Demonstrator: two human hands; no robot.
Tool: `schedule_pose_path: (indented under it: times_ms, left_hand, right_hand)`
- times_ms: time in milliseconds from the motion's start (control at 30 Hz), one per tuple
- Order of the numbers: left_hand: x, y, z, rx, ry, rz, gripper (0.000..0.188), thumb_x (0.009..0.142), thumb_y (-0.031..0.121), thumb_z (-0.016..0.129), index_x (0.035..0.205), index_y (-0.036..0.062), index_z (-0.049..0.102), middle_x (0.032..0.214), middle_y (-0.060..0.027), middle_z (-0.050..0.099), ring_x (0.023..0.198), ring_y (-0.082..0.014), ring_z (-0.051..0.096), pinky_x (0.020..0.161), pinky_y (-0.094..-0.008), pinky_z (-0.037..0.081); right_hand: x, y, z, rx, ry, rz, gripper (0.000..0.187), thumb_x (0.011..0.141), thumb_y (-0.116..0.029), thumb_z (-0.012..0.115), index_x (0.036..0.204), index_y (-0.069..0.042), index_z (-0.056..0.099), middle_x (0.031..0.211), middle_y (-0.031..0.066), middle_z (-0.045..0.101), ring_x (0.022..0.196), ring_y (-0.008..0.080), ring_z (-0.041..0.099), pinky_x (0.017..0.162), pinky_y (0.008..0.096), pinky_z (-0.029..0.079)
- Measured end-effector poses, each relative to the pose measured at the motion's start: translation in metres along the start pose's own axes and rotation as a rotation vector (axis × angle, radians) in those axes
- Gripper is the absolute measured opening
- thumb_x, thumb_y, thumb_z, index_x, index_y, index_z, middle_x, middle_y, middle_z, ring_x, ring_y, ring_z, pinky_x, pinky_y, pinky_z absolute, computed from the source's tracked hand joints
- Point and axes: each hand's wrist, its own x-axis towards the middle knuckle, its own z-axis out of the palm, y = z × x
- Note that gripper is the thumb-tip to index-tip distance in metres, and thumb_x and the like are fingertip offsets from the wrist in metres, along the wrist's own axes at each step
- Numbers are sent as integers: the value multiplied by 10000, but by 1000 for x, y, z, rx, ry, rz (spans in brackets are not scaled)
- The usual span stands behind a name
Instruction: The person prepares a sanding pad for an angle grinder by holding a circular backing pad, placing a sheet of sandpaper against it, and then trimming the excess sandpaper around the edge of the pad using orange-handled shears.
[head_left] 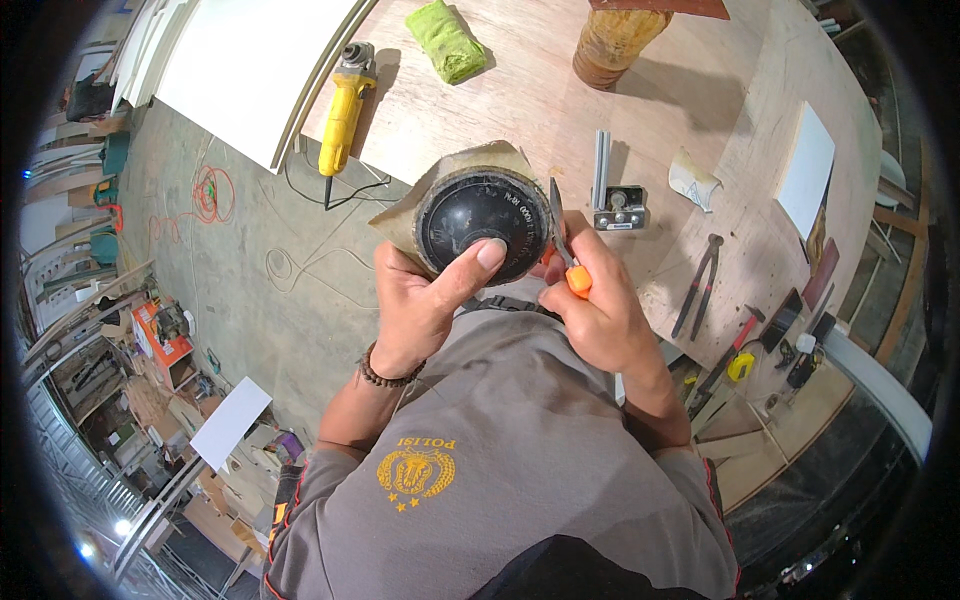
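Right in the middle of the frame was the round black backing pad (480, 222), its domed face turned up, with a tan sheet of sandpaper (398, 218) poking out past its upper and left edges. The left hand (418, 300) had it firmly pinched, thumb flat on the face; the fingers behind were mostly hidden. And on the right, the right hand (600, 298) was curled closed around an orange-handled cutting tool (578, 280), its narrow metal blade standing upright just beside the pad's right rim! Knife or scissors, I couldn't tell, nor whether blade met paper.

Beyond them spread the wooden worktable (530, 110): a yellow angle grinder (345, 115) at upper left, a green cloth (447, 42) at top centre, a curled scrap of sandpaper (693, 182) right of centre, and below that scrap, dark pincers (698, 285) lying with handles spread. A yellow tape measure (741, 366) sat farther down at lower right.
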Motion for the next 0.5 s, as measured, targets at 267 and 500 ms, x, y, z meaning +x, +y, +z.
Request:
schedule_pose_path:
  times_ms: [267, 500]
  left_hand:
    - [-1, 3, -1, 13, -36, 23, 265, 923, 82, 793, 1158, -19, 722, 1065, -41, 761, 922, -94, 694, 815, -260, 560]
    - [0, 5, -3, 46, -75, -8, 288, 916, 83, 799, 1171, -21, 717, 1072, -44, 761, 933, -97, 691, 822, -269, 560]
  right_hand:
    - [-2, -2, -7, -64, -74, 85, 431, 807, 53, 572, 1235, 7, 551, 1093, 187, 605, 953, 326, 657, 852, 428, 525]
    - [-3, -5, -7, -44, -46, 48, 394, 810, 54, 567, 1200, 2, 548, 1040, 181, 610, 920, 314, 662, 834, 424, 542]
